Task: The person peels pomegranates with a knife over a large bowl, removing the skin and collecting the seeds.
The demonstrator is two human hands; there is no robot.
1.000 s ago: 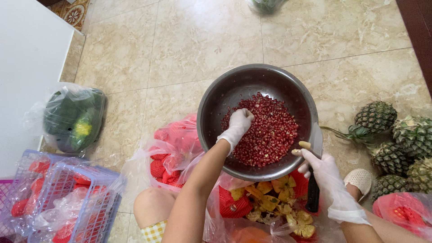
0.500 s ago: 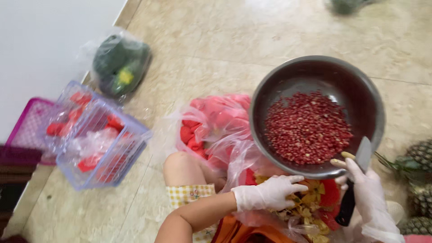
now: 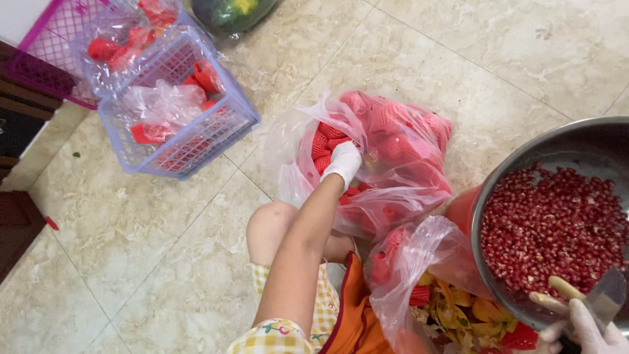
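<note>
My left hand (image 3: 343,162), in a white glove, reaches into an open clear plastic bag (image 3: 393,151) of fruit wrapped in red foam nets; whether it grips one is hidden. At the bottom right corner my gloved right hand (image 3: 585,330) holds a knife (image 3: 606,296) against the rim of a steel bowl (image 3: 508,177). The bowl is full of red pomegranate seeds (image 3: 553,229). My bare knee (image 3: 272,226) is below the bag.
A lilac plastic basket (image 3: 180,134) with red nets and bags stands at the upper left, a pink basket (image 3: 56,39) behind it. A bag of yellow peel scraps (image 3: 452,308) lies under the bowl. A bagged green fruit (image 3: 232,12) sits at the top. Dark furniture (image 3: 16,229) borders the left.
The view swung left. My left hand left the bowl, passed over the peel bag and reached into the bag of red-netted fruit. The right hand kept the knife at the bowl's rim.
</note>
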